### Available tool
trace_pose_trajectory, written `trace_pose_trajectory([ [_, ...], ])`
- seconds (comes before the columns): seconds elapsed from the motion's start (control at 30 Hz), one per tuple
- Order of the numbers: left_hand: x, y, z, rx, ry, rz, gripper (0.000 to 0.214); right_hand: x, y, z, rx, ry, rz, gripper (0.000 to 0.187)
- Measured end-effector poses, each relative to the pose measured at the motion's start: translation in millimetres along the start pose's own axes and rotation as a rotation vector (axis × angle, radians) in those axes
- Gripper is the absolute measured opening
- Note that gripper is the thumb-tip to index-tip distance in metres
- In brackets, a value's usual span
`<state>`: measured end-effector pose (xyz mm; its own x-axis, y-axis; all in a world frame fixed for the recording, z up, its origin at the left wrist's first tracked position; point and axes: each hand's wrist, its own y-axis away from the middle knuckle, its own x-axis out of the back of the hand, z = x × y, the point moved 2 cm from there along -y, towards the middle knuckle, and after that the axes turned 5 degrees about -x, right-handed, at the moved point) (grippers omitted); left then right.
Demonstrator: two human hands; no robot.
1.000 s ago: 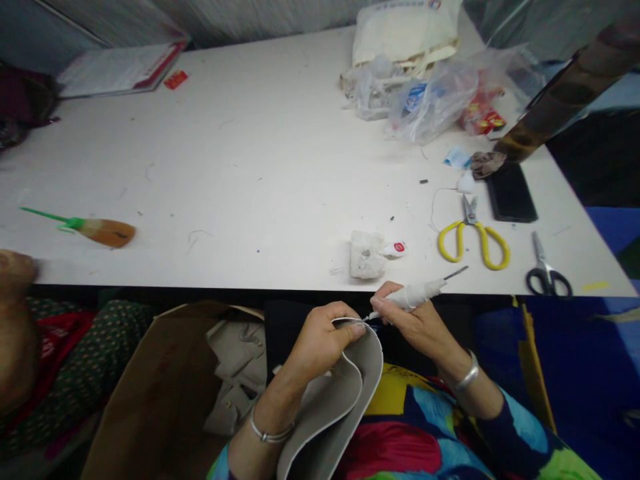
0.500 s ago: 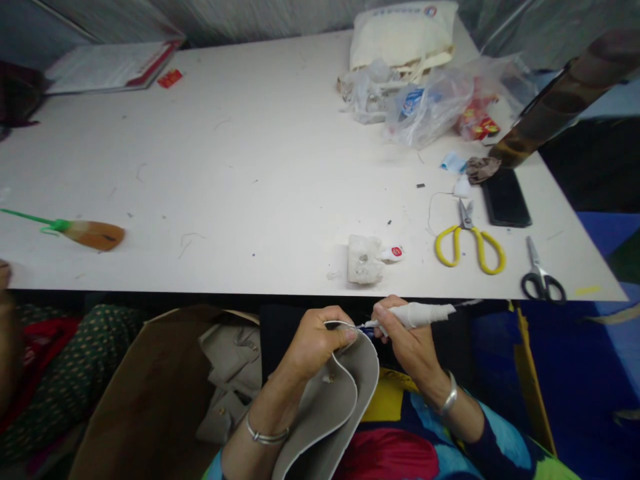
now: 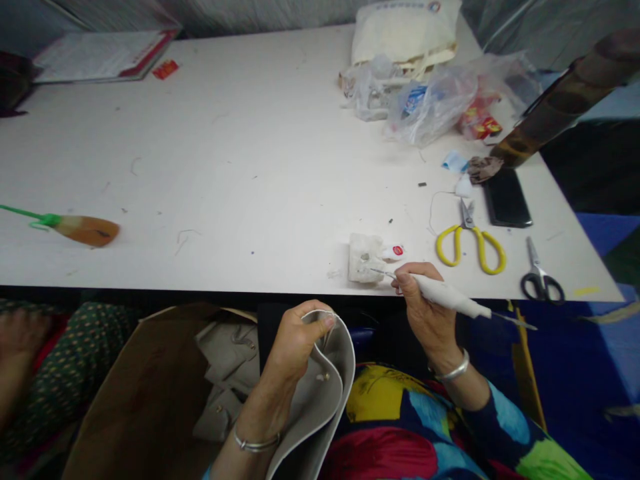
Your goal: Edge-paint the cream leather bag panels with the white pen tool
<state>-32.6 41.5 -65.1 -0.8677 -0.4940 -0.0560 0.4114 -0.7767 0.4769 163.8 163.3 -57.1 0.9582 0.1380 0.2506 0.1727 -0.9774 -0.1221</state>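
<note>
My left hand (image 3: 296, 343) pinches the upper edge of a grey-beige leather-like piece (image 3: 345, 373), thumb on top. The piece curves into a loop, and a small metal stud shows on its inner side. In my right hand (image 3: 425, 303) is an awl-like tool (image 3: 453, 298) with a white wrapped handle, a thin metal tip, and a thin metal end at the back. Its tip is at the whitish block (image 3: 364, 257) near the table's front edge; whether it touches cannot be made out. A small white item with a red mark (image 3: 396, 252) lies against the block.
Yellow-handled scissors (image 3: 470, 240), black-handled scissors (image 3: 543, 280) and a phone (image 3: 509, 199) lie at right. Plastic bags (image 3: 430, 107) and a cloth bag (image 3: 405, 33) stand behind. An orange bottle (image 3: 87, 230) lies left. Below is a brown bag (image 3: 135, 393) of similar pieces; another person's hand (image 3: 23, 333) is far left.
My right hand has carried the tool from the piece's edge up and right, its tip now at the block. My left hand and the piece have shifted slightly left. The other person's hand has moved.
</note>
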Motion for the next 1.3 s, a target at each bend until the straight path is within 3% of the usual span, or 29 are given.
trace_pose_trajectory([
  [0.27,4.6,-0.3,3.3,0.023,0.006,-0.058,0.023,-6.7,-3.0,-9.3,0.054,0.079,-0.097,0.020],
  [0.47,4.8,0.2,5.5,0.022,-0.046,-0.080,0.025,-8.3,-5.2,-7.2,0.099,0.114,-0.088,0.019],
  [0.63,4.6,0.8,6.8,0.040,-0.046,-0.121,0.026,-0.8,0.9,-7.0,0.086,0.026,-0.005,0.017],
  [0.7,4.6,0.8,7.1,0.033,-0.049,-0.161,0.027,-2.3,5.1,-8.8,-0.004,-0.088,-0.134,0.022],
  [0.8,5.3,0.4,6.2,0.019,-0.044,-0.242,0.030,-10.9,12.1,-14.7,-0.147,-0.239,-0.444,0.026],
  [0.87,6.5,0.0,4.8,0.011,-0.036,-0.291,0.029,-15.7,14.6,-20.2,-0.161,-0.256,-0.542,0.024],
  [1.07,10.7,-0.2,1.2,0.009,-0.017,-0.388,0.025,-21.5,14.1,-28.6,-0.107,-0.230,-0.611,0.024],
  [1.3,10.2,0.8,-0.3,0.003,-0.025,-0.401,0.025,-23.4,16.4,-24.5,-0.093,-0.218,-0.625,0.022],
])
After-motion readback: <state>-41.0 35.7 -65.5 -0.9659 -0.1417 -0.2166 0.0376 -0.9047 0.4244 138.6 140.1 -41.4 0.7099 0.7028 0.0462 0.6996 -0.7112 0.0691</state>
